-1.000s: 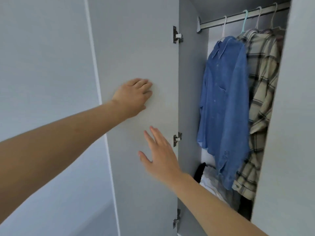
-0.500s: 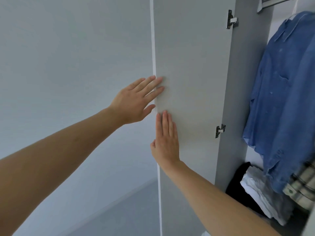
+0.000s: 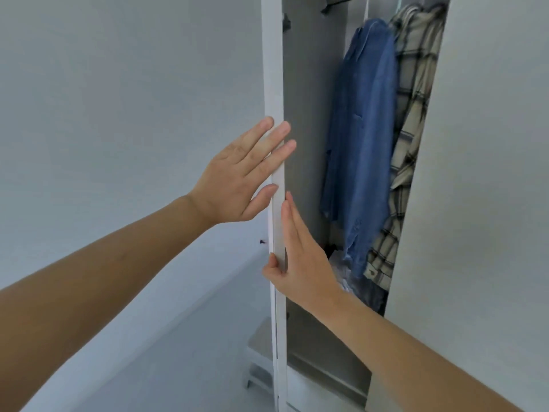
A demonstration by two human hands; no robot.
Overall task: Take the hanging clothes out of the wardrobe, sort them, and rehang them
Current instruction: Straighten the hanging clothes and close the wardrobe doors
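The wardrobe's left door stands edge-on in front of me. My left hand lies flat with straight fingers against the door's outer side and edge. My right hand holds the edge lower down, fingers along the inner face and thumb hooked over the front. Inside hang a blue denim shirt and, to its right, a cream plaid shirt. Both hang from hangers on a rail at the top.
The right door covers the wardrobe's right part. A pile of folded clothes lies under the shirts. A small white stool stands on the floor behind the left door. A plain wall fills the left.
The left door has swung from broadside to edge-on. My right hand moved from the door's face to its edge, thumb now over it. More of the plaid shirt shows.
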